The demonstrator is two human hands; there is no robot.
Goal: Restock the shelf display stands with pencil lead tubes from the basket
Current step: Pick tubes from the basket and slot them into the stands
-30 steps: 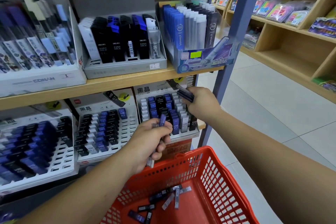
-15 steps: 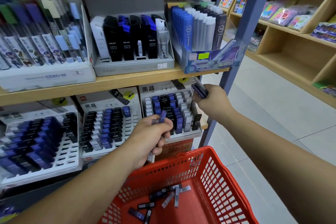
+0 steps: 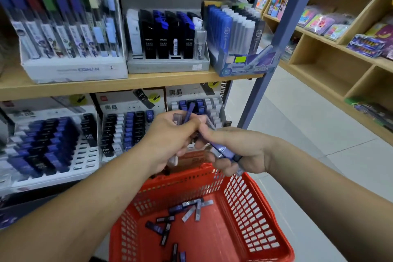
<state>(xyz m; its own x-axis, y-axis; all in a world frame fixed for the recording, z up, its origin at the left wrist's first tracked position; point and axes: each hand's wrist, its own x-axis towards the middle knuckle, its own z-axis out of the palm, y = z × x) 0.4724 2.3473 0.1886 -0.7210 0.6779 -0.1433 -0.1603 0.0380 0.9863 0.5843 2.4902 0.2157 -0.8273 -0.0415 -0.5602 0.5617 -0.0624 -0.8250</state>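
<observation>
Over the red basket (image 3: 255,208), before the lower shelf, both hands meet. The left grip (image 3: 170,136) is curled round a small bunch of pencil lead tubes (image 3: 188,114), whose caps stick up above the knuckles. The right grip (image 3: 251,149) clasps a few purple tubes (image 3: 224,152) against its palm, and its thumb and forefinger reach toward the left bunch. More loose tubes (image 3: 187,211) lie on the basket floor.

They look like light, stiff, smooth plastic, so a bunch will likely slide and fan out. I judge a pinch near the capped end, one tube at a time, to be the safest hold, since it leaves the lower end free for a slot.

White slotted display stands (image 3: 85,155) lean back on the lower shelf, partly filled, with bare slots toward the front. A wooden shelf board (image 3: 136,82) above carries boxed refills. Pale floor tiles (image 3: 297,125) and another wooden rack (image 3: 319,64) lie to the right.
</observation>
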